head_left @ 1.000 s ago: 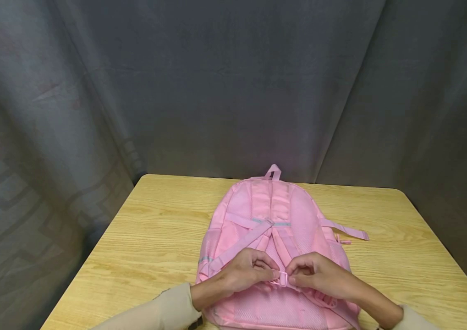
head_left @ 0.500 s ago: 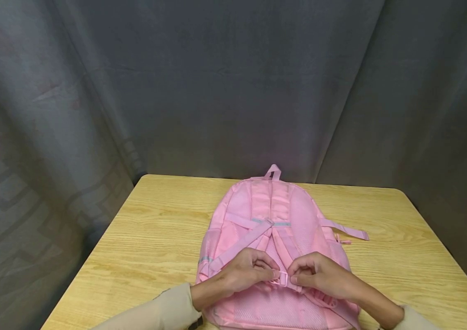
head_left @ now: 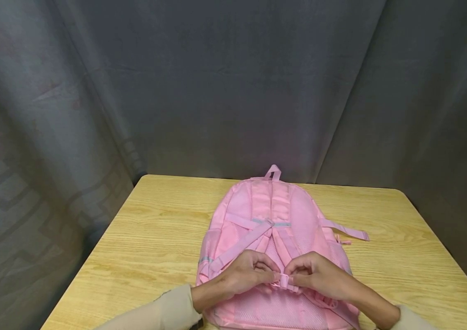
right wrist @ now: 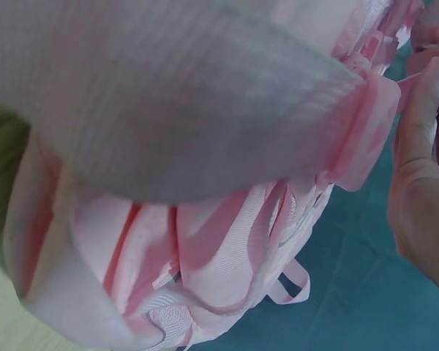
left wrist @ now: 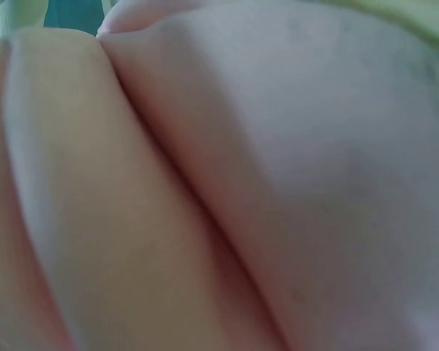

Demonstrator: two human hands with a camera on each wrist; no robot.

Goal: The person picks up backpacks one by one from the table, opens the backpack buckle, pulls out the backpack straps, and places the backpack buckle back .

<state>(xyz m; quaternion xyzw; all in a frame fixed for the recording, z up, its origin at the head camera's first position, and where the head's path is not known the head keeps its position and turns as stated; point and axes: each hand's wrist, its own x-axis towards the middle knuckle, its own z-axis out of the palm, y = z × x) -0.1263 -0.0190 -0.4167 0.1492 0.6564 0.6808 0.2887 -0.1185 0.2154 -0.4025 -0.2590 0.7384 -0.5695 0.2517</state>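
A pink backpack [head_left: 270,314] lies on the table with its shoulder straps facing up. Over its lower part, a pink strap buckle [head_left: 284,281] sits between both hands. My left hand [head_left: 246,273] pinches the buckle's left side between thumb and fingers. From the right, my right hand [head_left: 320,276] pinches pink webbing close beside the buckle. The right wrist view shows that hand at its right edge, near a pink plastic adjuster [right wrist: 367,135] on a wide pink strap [right wrist: 197,102]. Blurred close surfaces fill the left wrist view. Fingertips partly hide the buckle.
The wood-grain table [head_left: 163,220] extends on both sides of the backpack. A loose strap end [head_left: 353,232] lies out to the right. The top loop [head_left: 273,171] reaches the table's far edge. Grey curtains [head_left: 233,91] hang behind and at the sides.
Both hands stay at nearly the same place. The buckle has shifted very slightly right and toward me, and the right fingertips are a little closer to it. The backpack has not moved.
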